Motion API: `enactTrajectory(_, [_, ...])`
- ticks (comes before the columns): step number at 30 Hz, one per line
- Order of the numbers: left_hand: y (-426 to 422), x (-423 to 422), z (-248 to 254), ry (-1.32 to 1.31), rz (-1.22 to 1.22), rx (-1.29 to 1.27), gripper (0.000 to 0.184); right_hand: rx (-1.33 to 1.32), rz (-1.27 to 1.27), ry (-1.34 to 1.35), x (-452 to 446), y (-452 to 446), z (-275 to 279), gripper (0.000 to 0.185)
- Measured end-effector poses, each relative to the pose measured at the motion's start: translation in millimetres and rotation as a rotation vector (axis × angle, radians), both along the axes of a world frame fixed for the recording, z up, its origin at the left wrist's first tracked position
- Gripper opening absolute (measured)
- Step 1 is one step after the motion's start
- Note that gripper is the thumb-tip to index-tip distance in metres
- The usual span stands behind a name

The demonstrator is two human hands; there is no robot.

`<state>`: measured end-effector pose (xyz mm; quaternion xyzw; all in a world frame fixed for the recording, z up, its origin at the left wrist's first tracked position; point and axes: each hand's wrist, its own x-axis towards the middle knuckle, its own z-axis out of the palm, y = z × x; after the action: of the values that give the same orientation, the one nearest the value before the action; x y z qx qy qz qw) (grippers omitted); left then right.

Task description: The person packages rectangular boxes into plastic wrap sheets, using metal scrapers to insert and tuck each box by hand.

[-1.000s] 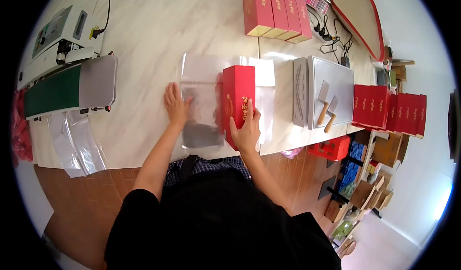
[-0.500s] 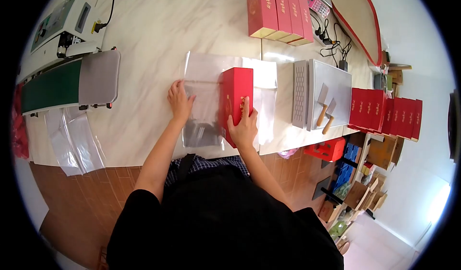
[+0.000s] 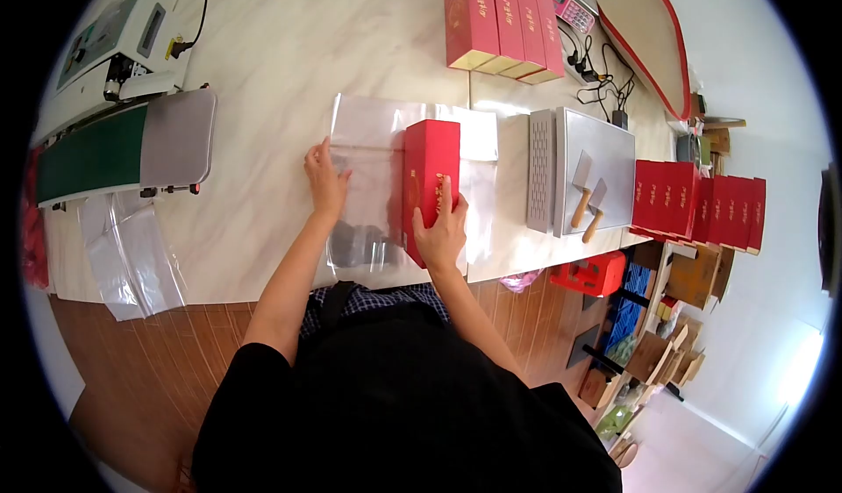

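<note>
A red box [image 3: 430, 155] with gold lettering stands on a clear plastic sheet [image 3: 368, 199] spread on the marble-patterned table. My right hand [image 3: 442, 232] grips the near part of the box, with the thumb on its left side and the fingers over the lettered face. At the left edge of the sheet is my left hand [image 3: 326, 183], its fingers and thumb apart and nothing held. Whether its fingertips touch the plastic, I cannot tell.
To the left stands a machine with a green belt [image 3: 92, 155], with more clear plastic [image 3: 132, 256] below it. Two small cleavers [image 3: 585, 190] lie on a metal-topped unit [image 3: 614, 151] at right. Red boxes [image 3: 500, 24] stand at the back, others [image 3: 667, 199] at far right.
The whole view has shifted slightly. My left hand stays by the sheet's left edge with its fingers a little differently bent. My right hand keeps its hold on the box.
</note>
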<state>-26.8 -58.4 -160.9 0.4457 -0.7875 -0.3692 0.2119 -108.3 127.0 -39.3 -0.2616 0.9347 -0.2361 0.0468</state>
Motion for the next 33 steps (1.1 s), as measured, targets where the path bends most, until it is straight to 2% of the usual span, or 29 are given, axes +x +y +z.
enactTrajectory(2, [2, 0, 1, -0.007, 0.008, 0.008, 0.085, 0.103, 0.02, 0.021, -2, -3, -5, 0.085])
enactTrajectory(5, [3, 2, 8, -0.017, 0.016, 0.017, 0.082, 0.075, 0.034, 0.054, -3, -1, -12, 0.085])
enactTrajectory(9, [5, 10, 12, 0.11, -0.023, 0.015, 0.083, 0.126, 0.026, 0.041, -3, -1, -10, 0.085])
enactTrajectory(15, [24, 35, 21, 0.2, 0.003, 0.077, 0.083, -0.035, 0.065, 0.19, 5, 4, -13, 0.081])
enactTrajectory(17, [35, 47, 18, 0.22, 0.019, 0.098, 0.082, -0.171, 0.234, 0.177, 15, 9, -5, 0.075])
enactTrajectory(19, [45, 57, 20, 0.248, -0.027, 0.201, 0.081, -0.191, 0.27, 0.146, 31, 9, 0, 0.072])
enactTrajectory(21, [55, 65, 25, 0.256, -0.064, 0.249, 0.081, -0.27, 0.413, 0.033, 47, 8, -4, 0.075])
enactTrajectory(24, [58, 69, 28, 0.219, -0.126, 0.314, 0.08, -0.234, 0.461, -0.09, 64, 5, -6, 0.078])
enactTrajectory(29, [49, 69, 16, 0.109, -0.236, 0.378, 0.077, -0.209, 0.435, -0.138, 64, 1, -13, 0.085])
enactTrajectory(31, [43, 61, 38, -0.039, -0.219, 0.437, 0.075, -0.173, 0.417, -0.146, 66, -2, -13, 0.089])
enactTrajectory(33, [43, 54, 55, -0.041, -0.255, 0.454, 0.074, -0.174, 0.373, -0.183, 73, -5, -10, 0.104])
